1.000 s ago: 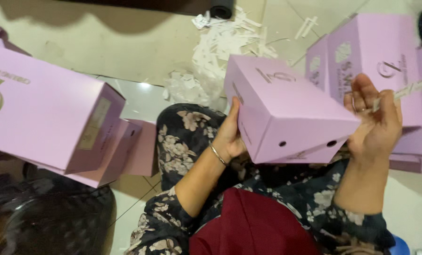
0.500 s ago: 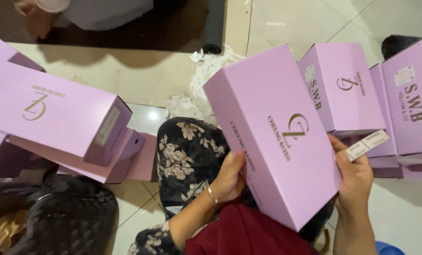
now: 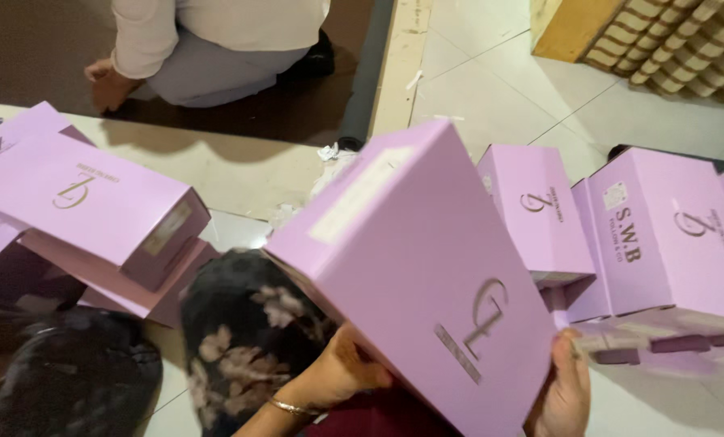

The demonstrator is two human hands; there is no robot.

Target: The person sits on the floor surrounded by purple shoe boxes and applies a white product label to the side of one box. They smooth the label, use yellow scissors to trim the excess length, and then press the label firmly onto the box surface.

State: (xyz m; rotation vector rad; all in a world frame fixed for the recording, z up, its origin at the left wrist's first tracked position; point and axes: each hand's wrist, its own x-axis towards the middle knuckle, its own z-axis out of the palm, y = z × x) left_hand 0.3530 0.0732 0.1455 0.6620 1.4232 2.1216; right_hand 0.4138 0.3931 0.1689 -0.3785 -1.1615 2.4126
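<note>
The lilac box [image 3: 426, 275], which a second ago showed its end and underside, has been turned lid-up and tilted over the lap, the left hand [image 3: 341, 374] gripping its near left edge and the right hand [image 3: 568, 388] clasping its lower right corner, stacked boxes [image 3: 661, 235] just beyond.

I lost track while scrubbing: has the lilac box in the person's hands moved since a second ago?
Yes. The lilac box now shows its broad printed lid, turned over against the stacked boxes at right.
</note>
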